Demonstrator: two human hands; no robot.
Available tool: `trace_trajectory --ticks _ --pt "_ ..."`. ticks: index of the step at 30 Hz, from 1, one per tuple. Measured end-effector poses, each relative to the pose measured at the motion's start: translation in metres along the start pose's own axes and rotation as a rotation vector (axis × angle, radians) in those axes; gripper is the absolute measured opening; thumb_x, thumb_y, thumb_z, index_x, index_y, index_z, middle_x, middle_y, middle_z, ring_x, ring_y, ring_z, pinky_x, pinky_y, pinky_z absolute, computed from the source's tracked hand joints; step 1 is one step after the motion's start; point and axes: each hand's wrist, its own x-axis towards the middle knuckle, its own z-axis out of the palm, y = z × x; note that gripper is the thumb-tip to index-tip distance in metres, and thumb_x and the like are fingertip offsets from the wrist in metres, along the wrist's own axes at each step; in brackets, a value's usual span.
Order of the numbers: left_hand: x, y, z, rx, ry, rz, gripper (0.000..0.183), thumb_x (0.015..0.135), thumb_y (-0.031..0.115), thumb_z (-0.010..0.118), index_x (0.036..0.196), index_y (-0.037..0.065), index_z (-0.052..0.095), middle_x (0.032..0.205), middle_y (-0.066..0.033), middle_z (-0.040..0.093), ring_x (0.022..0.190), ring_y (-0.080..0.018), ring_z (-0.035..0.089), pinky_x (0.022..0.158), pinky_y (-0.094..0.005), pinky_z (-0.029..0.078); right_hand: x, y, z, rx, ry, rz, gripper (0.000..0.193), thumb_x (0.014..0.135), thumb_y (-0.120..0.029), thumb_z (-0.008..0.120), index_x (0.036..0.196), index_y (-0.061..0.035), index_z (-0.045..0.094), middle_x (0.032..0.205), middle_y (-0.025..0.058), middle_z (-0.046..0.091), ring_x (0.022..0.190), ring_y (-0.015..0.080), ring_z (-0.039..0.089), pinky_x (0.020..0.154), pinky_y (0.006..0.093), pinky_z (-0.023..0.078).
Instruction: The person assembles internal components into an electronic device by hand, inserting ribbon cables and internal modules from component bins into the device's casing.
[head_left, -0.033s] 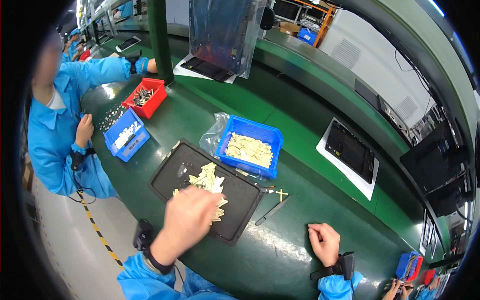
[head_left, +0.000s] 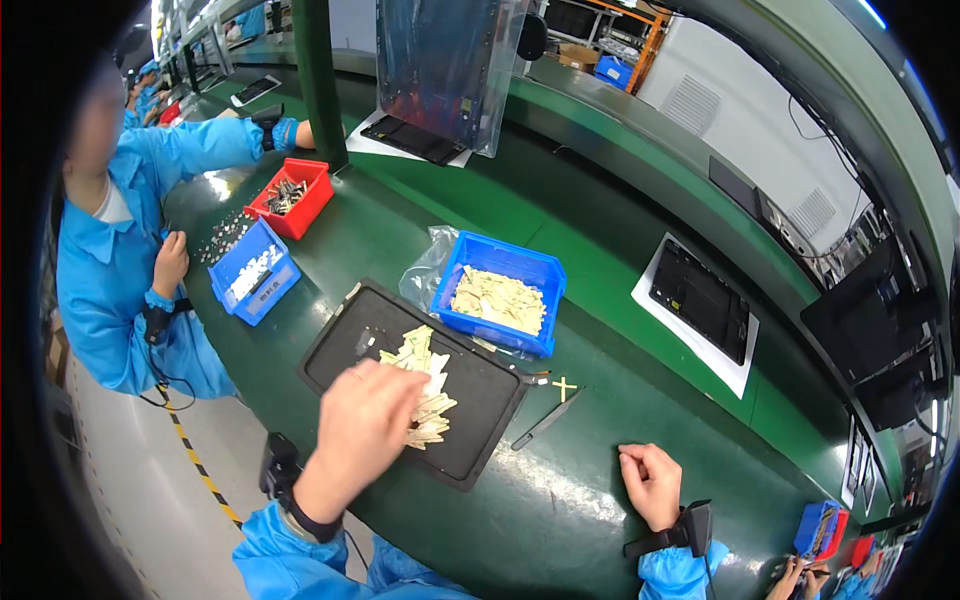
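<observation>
1. Left hand (head_left: 368, 420) is over the black tray (head_left: 340, 350), fingers curled down onto the pile of small cream-coloured flat parts (head_left: 425, 385). Whether it has one pinched: cannot tell, the back of the hand hides the fingertips.
2. Right hand (head_left: 652, 482) rests on the green bench (head_left: 560, 520), loosely curled, holding nothing, well apart from the tray.
3. Done so far, my read: one batch of parts lies loose on the tray, strung out from its middle toward the near edge.
4. Left to do: the blue bin (head_left: 540, 270) just beyond the tray is still well stocked with the same parts (head_left: 498, 298), so most of the stock looks unhandled.
5. Grey tweezers (head_left: 546, 418) and a small cross-shaped piece (head_left: 565, 387) lie on the bench to the right of the tray, untouched.
6. No finished-output pile is visible; the count of parts done can't be judged.
</observation>
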Motion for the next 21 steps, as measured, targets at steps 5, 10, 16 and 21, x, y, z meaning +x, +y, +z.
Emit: trace_trajectory --ticks 5,10,16,21 --pt "-0.008 -0.004 0.008 0.163 -0.146 0.023 0.019 0.07 0.02 0.076 0.084 0.009 0.067 0.08 -0.005 0.062 0.08 -0.0247 0.058 0.071 -0.0351 0.044 0.001 -0.004 -0.002 -0.025 0.006 -0.055 0.004 0.08 -0.004 0.067 0.084 -0.0036 0.068 0.065 0.007 0.058 0.053 0.0183 0.055 0.049 0.0286 0.044" --pt "-0.017 -0.007 0.027 0.183 -0.163 0.024 0.021 0.069 0.021 0.076 0.086 0.01 0.068 0.08 -0.0022 0.062 0.081 -0.0226 0.058 0.073 -0.0348 0.043 0.001 -0.004 -0.003 -0.036 0.01 -0.1 0.004 0.081 -0.004 0.067 0.085 -0.0041 0.067 0.066 0.0069 0.059 0.053 0.0185 0.055 0.05 0.0283 0.044" --pt "-0.006 -0.003 0.005 0.021 -0.088 -0.016 0.021 0.07 0.019 0.076 0.088 0.01 0.071 0.087 -0.0018 0.066 0.083 -0.021 0.058 0.072 -0.0342 0.042 -0.001 0.002 -0.001 0.009 0.02 -0.099 0.007 0.083 -0.004 0.066 0.089 -0.0025 0.068 0.065 0.0047 0.055 0.05 0.0116 0.048 0.048 0.0251 0.039" --pt "0.011 -0.015 -0.011 -0.1 -0.001 -0.054 0.018 0.077 0.01 0.072 0.094 0.005 0.072 0.078 -0.0075 0.065 0.075 -0.0243 0.059 0.069 -0.0341 0.044 -0.001 0.0 -0.002 0.052 -0.018 -0.023 0.008 0.085 -0.005 0.066 0.092 -0.002 0.068 0.069 0.0034 0.059 0.054 0.0072 0.05 0.05 0.0227 0.04"
